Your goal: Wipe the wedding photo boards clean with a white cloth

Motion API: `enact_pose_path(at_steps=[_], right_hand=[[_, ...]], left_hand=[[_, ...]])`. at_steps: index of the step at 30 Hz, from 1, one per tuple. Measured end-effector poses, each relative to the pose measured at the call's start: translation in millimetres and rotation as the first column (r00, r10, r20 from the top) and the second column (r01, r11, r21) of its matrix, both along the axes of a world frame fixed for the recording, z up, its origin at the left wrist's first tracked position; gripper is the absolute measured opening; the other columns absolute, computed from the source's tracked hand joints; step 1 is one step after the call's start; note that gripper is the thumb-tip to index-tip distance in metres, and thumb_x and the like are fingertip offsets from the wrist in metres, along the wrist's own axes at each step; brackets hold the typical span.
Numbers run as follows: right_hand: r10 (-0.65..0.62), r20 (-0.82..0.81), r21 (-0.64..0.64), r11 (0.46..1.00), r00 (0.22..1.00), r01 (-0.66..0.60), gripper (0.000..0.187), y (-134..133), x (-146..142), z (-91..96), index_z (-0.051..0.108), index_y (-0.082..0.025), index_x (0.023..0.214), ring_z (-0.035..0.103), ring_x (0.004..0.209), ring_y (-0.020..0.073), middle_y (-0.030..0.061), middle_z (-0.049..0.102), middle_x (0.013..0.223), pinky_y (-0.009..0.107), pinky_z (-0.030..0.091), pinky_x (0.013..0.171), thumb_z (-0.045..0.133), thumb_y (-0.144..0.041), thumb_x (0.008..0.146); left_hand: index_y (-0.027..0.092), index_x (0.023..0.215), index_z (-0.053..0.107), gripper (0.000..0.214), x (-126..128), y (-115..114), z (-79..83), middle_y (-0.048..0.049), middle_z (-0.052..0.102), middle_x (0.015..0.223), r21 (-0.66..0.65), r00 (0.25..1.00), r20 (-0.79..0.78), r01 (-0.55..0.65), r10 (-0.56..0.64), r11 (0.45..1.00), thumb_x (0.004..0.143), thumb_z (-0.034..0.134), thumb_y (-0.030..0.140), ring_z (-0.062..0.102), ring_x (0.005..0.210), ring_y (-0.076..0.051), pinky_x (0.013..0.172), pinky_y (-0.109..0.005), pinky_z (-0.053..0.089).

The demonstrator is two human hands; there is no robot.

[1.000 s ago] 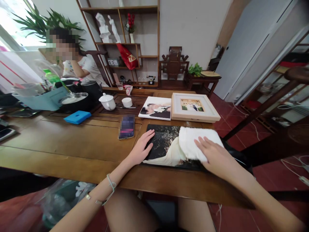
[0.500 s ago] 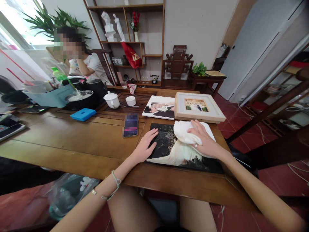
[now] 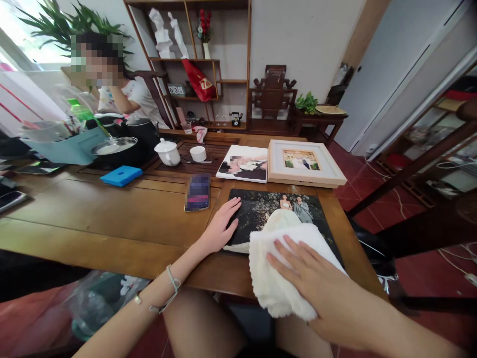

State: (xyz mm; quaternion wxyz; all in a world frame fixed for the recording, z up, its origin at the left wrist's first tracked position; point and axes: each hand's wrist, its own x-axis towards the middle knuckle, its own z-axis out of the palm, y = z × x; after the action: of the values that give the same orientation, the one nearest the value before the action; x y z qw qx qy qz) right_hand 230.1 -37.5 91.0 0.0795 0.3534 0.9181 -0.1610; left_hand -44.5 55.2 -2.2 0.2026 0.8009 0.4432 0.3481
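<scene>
**Folded white fluffy cloth on flat black photo panel**

L hand spread flat on panel's L edge, grasping nothing. R hand: fingers straight atop cloth, which covers panel's near R part; thumb hidden, can't tell if gripping. Panel's on brown wooden table. Far behind panel: red bag w/ yellow "7", rest unclear; white block calendar, "03", last block illegible.
</scene>
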Motion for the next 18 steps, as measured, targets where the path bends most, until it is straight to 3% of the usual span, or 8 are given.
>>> enact_pose_path(at_steps=[5,8,10,12,14,18], right_hand=[[-0.056,-0.113,0.136,0.988,0.992,0.072,0.091,66,4,-21.8,0.023,-0.022,0.152,0.006,0.147,0.0266,0.0077,0.014,0.16,0.052,0.016,0.118,0.053,-0.011,0.067],[-0.202,-0.164,0.305,0.92,0.965,0.245,0.075,109,1,-39.3,0.03,-0.018,0.15,0.012,0.146,0.0283,0.0108,0.021,0.159,0.052,0.016,0.117,0.053,-0.021,0.078],[-0.299,-0.165,0.376,0.862,0.94,0.341,0.07,120,-5,-44.2,0.035,-0.015,0.148,0.016,0.145,0.0316,0.0137,0.027,0.157,0.053,0.017,0.116,0.052,-0.026,0.081],[-0.349,-0.125,0.392,0.843,0.929,0.369,0.07,110,-14,-43.3,0.037,-0.013,0.146,0.02,0.144,0.036,0.0167,0.03,0.155,0.055,0.021,0.115,0.054,-0.026,0.079],[-0.327,-0.075,0.37,0.868,0.942,0.33,0.077,82,-25,-39.2,0.037,-0.009,0.146,0.023,0.142,0.0413,0.0205,0.032,0.153,0.058,0.024,0.112,0.057,-0.025,0.074],[-0.121,-0.056,0.272,0.953,0.991,0.132,0.095,10,-45,-31.9,0.034,-0.003,0.146,0.019,0.14,0.05,0.0277,0.031,0.151,0.063,0.025,0.11,0.067,-0.031,0.061]], left_hand=[[0.019,0.139,0.048,0.044,-1,0,0.5,-0.0132,0.042,0.15,0.009,1.0,0.0,-0.005,0.005,1.0,0.095,0.042,0.024,0.034,0.142,-0.026,0.118,-0.052,0.026],[0.018,0.138,0.048,0.044,-1,0,1.4,-0.0136,0.042,0.15,0.006,1.0,-0.002,0.0,0.0,1.0,0.095,0.042,0.025,0.035,0.141,-0.026,0.118,-0.052,0.027],[0.019,0.138,0.048,0.045,-1,0,1.8,-0.0132,0.042,0.15,0.003,1.0,0.003,0.0,0.0,1.0,0.094,0.043,0.025,0.035,0.142,-0.026,0.118,-0.052,0.027],[0.02,0.138,0.048,0.045,-1,0,1.8,-0.0124,0.042,0.15,0.003,1.0,0.007,-0.003,0.003,1.0,0.094,0.043,0.024,0.034,0.142,-0.026,0.118,-0.053,0.026],[0.019,0.139,0.047,0.045,-1,0,1.4,-0.0128,0.042,0.15,0.004,1.0,0.007,-0.003,0.003,1.0,0.094,0.043,0.024,0.034,0.142,-0.026,0.118,-0.053,0.026],[0.019,0.139,0.047,0.046,0,1,0.9,-0.0128,0.043,0.15,0.005,1.0,0.02,0.0,0.0,1.0,0.094,0.044,0.022,0.035,0.141,-0.026,0.118,-0.053,0.026]])
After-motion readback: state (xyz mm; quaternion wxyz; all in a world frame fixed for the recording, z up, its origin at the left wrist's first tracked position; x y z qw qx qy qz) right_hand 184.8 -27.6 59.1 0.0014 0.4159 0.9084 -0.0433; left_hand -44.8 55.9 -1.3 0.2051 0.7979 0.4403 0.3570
